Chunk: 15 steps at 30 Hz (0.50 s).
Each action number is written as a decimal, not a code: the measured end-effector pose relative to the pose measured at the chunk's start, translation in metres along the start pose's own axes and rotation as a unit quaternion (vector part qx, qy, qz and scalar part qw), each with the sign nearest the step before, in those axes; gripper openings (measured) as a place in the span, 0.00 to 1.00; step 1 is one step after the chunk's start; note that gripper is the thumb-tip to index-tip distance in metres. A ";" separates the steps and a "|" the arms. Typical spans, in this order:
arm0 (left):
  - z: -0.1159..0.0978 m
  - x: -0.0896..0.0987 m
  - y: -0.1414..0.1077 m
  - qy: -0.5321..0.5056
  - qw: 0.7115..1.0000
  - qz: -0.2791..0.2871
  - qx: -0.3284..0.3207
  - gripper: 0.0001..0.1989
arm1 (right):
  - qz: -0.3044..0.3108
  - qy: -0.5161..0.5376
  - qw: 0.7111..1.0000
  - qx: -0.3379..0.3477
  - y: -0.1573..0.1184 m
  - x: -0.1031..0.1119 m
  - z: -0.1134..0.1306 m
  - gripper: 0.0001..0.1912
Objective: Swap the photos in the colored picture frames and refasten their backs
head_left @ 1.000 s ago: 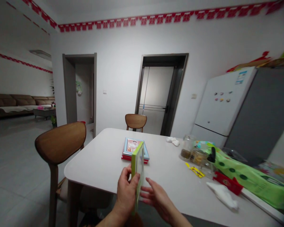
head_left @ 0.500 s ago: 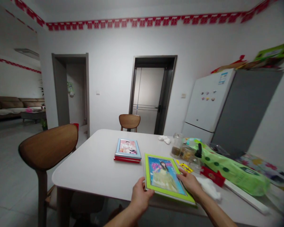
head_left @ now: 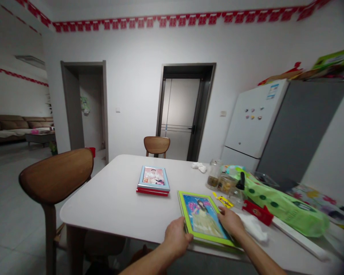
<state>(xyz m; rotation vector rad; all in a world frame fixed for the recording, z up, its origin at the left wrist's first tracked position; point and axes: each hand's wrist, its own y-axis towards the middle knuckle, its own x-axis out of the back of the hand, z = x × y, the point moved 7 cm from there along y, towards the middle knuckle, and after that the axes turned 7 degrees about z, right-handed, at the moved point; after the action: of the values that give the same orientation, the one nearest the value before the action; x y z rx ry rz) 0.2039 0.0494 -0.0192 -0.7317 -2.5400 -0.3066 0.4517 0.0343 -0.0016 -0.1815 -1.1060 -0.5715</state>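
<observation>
White walls (head_left: pixel 134 88) stand behind the smooth, pale, round-cornered table (head_left: pixel 111 206). At its near edge, the flat lime-rimmed picture frame (head_left: pixel 205 217) is between both grips, neither nearer — its long axis slanting away from the person. A glossy blue-and-red frame stack (head_left: pixel 153 179) sits beyond, leftward. The left grip (head_left: pixel 175 237) pinches the near-left corner — the right grip (head_left: pixel 231 222) clasps the right side.
</observation>
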 end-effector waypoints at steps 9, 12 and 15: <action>0.047 0.109 0.028 -0.175 0.968 -0.178 0.037 0.20 | 0.022 -0.016 0.969 0.247 -0.005 -0.054 0.179 0.20; 0.066 0.133 0.041 -0.257 0.942 -0.211 0.050 0.16 | 0.043 -0.029 0.954 0.296 -0.005 -0.077 0.225 0.22; 0.080 0.140 0.047 -0.348 0.911 -0.217 0.042 0.12 | 0.047 -0.047 0.949 0.309 0.001 -0.092 0.248 0.24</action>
<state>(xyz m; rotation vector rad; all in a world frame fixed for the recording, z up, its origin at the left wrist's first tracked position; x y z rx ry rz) 0.0947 0.1769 -0.0145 -0.2411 -3.3711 -0.0757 0.2268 0.1695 0.0290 0.2860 -1.3110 -0.1124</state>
